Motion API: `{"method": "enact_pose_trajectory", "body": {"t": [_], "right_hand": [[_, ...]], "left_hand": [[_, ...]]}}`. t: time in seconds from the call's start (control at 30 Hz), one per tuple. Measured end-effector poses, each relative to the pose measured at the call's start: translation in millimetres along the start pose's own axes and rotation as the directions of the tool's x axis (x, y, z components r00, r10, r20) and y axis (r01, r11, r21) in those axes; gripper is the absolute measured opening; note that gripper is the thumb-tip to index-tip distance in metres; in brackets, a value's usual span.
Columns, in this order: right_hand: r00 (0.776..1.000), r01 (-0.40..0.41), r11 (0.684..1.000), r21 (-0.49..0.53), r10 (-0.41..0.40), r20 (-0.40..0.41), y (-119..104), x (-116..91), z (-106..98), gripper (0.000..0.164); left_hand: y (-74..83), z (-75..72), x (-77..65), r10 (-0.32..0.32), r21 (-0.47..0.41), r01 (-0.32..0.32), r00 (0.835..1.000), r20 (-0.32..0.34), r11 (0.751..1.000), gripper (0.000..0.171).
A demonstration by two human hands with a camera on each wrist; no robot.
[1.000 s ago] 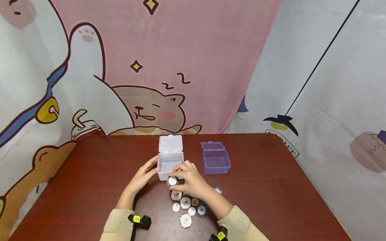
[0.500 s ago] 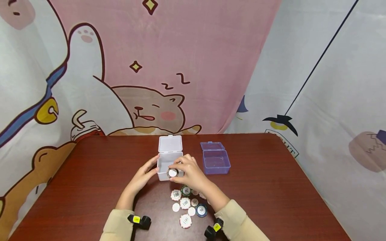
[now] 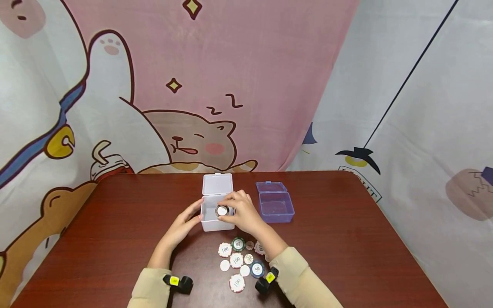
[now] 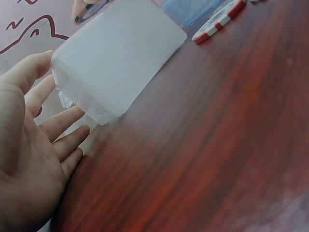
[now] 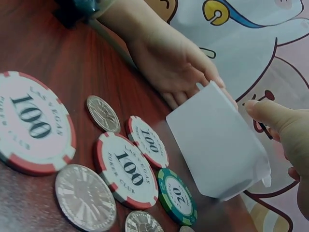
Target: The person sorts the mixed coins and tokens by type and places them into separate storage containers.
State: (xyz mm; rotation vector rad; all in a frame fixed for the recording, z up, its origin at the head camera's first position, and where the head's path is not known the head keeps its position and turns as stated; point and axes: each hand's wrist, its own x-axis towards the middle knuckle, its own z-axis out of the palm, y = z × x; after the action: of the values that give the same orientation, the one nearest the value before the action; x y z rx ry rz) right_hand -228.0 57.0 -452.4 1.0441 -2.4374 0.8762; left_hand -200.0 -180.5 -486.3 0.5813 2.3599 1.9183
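Over the open white plastic box (image 3: pixel 218 225), my right hand (image 3: pixel 245 215) pinches a dark-rimmed poker chip (image 3: pixel 222 210) with a pale centre between thumb and fingers. Part of this chip (image 4: pixel 92 10) also shows beyond the box in the left wrist view. My left hand (image 3: pixel 180 226) rests its extended fingers and thumb against the box's left side; the left wrist view shows these fingers (image 4: pixel 63 128) fairly straight. The box's hinged lid (image 3: pixel 218 184) is folded back away from me. Box contents are partly hidden by my right hand.
A translucent purple box (image 3: pixel 276 207) stands to the right, its lid raised. In front of the white box lie several poker chips, among them a green 20 (image 3: pixel 238 244), a blue 50 (image 3: pixel 257 269) and a red-and-white 100 (image 3: pixel 236 282), with several coins (image 5: pixel 86 197).
My right hand has carried the dark-rimmed chip forward, from the near edge of the white box to above its opening. The left hand stays at the box's side.
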Motion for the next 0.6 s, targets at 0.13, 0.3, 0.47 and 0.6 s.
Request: {"method": "enact_pose_trajectory", "body": {"t": [0.13, 0.3, 0.47, 0.6], "right_hand": [[0.999, -0.033, 0.999, 0.016, 0.033, 0.003, 6, 3, 4, 0.04], [0.997, -0.071, 0.997, 0.024, 0.071, 0.022, 13, 5, 8, 0.04], [0.995, -0.098, 0.995, 0.025, 0.097, 0.031, 17, 8, 9, 0.04], [0.992, -0.122, 0.992, 0.035, 0.121, 0.035, 18, 9, 11, 0.042]], "left_hand": [[-16.2, -1.1, 2.4, -0.011, -0.007, 0.011, 1.0, -0.009, 1.0, 0.053], [-23.5, -2.2, 3.1, 0.0, -0.013, 0.0, 1.0, -0.007, 1.0, 0.053], [-20.3, -1.6, 3.6, -0.014, -0.018, 0.014, 1.0, -0.005, 1.0, 0.053], [-2.9, -0.2, 1.4, 0.002, -0.005, -0.002, 1.0, 0.004, 1.0, 0.052]]}}
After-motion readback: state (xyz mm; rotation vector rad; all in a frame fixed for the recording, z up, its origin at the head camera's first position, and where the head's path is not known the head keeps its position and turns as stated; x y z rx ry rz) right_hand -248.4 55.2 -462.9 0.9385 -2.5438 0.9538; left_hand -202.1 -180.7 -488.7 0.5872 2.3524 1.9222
